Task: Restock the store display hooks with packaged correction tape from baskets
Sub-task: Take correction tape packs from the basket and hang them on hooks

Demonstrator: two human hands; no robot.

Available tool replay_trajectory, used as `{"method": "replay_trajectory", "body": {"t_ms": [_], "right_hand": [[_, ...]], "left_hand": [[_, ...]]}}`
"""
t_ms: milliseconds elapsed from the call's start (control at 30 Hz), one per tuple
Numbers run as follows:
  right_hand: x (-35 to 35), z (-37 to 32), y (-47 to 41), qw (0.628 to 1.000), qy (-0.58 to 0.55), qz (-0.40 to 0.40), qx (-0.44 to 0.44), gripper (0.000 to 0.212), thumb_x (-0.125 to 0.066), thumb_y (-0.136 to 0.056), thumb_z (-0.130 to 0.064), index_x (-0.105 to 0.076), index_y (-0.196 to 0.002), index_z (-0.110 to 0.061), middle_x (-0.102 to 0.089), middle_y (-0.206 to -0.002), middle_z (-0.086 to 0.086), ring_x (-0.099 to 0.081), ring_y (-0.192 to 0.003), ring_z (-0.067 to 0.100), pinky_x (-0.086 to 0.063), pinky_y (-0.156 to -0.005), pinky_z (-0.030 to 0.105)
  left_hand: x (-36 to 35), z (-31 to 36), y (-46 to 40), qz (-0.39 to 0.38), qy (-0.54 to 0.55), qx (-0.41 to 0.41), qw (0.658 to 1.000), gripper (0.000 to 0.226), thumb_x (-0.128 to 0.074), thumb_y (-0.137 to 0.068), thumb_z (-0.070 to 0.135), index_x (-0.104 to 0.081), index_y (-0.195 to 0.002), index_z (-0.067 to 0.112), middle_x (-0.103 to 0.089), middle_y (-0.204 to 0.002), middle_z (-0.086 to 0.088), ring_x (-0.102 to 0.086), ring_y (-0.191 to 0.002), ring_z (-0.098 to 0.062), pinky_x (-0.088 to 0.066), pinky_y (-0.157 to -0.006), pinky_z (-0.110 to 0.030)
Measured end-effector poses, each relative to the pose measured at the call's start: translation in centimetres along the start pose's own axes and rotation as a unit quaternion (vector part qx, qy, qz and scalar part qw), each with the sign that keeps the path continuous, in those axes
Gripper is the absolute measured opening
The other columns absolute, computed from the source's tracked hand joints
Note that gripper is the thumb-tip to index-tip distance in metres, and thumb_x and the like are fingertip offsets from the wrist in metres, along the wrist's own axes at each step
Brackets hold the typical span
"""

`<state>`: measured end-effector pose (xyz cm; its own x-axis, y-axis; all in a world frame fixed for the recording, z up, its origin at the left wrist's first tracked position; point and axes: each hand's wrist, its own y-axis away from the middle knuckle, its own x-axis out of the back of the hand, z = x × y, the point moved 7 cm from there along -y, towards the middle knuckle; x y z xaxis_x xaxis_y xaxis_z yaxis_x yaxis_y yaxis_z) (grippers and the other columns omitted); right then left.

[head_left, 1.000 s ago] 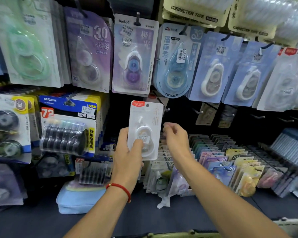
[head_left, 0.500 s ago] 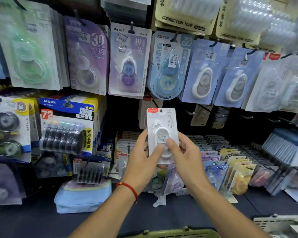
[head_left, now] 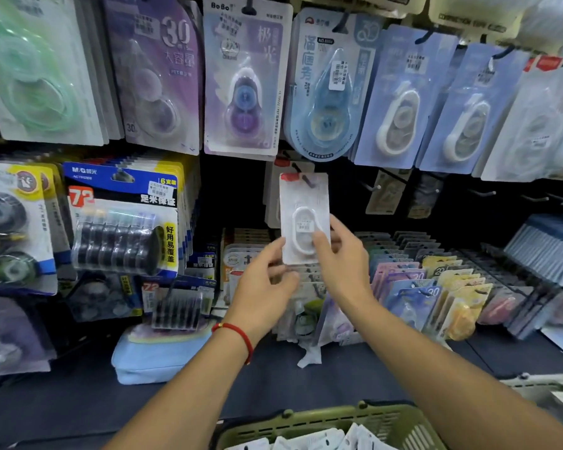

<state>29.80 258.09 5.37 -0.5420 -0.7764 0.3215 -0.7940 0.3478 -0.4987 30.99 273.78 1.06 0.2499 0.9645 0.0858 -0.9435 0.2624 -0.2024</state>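
Observation:
A white correction tape pack (head_left: 301, 203) with a red tab hangs at a black display hook (head_left: 308, 181), whose tip pokes through its top hole. My right hand (head_left: 342, 258) pinches the pack's lower right part, thumb on the blister. My left hand (head_left: 264, 280) is just below and left of it, fingers spread, the index tip at the pack's lower left edge. More of the same white packs hang behind it. A green basket (head_left: 306, 420) at the bottom edge holds several white packs.
Rows of hanging correction tape packs fill the wall above and to both sides. Bare hooks (head_left: 483, 192) stick out to the right. Trays of small packs (head_left: 436, 287) sit on the dark shelf, a light blue pouch (head_left: 150, 362) lies at left, and a pale basket (head_left: 540, 384) stands at right.
The white pack went from my left hand alone to both hands, then up onto the hook. My left hand has loosened and dropped below it; my right hand keeps hold.

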Motion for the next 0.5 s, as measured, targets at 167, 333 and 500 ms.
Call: {"method": "replay_trajectory", "body": {"t_ms": [167,333,500], "right_hand": [[-3.3,3.6,-6.4,0.993,0.043,-0.014,-0.106,0.046,-0.059,-0.106,-0.031,-0.057,-0.149,-0.016,-0.065,-0.103,0.001,-0.057,-0.098,0.018,-0.043,-0.082,0.028],[-2.3,4.9,-5.5,0.980,0.134,-0.090,-0.119,0.049,-0.057,-0.107,-0.030,-0.051,-0.154,-0.020,-0.075,-0.098,0.012,-0.069,-0.099,0.028,-0.054,-0.093,0.041],[2.1,7.2,5.2,0.931,0.247,-0.264,-0.055,0.024,-0.057,-0.106,-0.019,-0.078,-0.112,-0.010,-0.076,-0.087,0.000,-0.066,-0.081,0.015,-0.053,-0.080,0.025]], "left_hand": [[1.7,-2.0,0.1,0.005,-0.100,0.071,0.992,0.057,-0.065,-0.098,0.006,-0.049,-0.151,0.020,-0.056,-0.139,-0.003,-0.057,-0.129,-0.020,-0.051,-0.109,-0.041],[1.5,-3.2,2.1,-0.107,-0.303,0.070,0.944,0.041,-0.067,-0.097,0.017,-0.060,-0.137,0.020,-0.060,-0.120,0.003,-0.058,-0.115,-0.015,-0.046,-0.103,-0.028],[-1.7,-6.0,6.2,-0.305,-0.462,0.052,0.831,0.043,-0.066,-0.098,0.024,-0.059,-0.140,0.020,-0.063,-0.137,-0.005,-0.058,-0.128,-0.023,-0.046,-0.107,-0.035]]}}
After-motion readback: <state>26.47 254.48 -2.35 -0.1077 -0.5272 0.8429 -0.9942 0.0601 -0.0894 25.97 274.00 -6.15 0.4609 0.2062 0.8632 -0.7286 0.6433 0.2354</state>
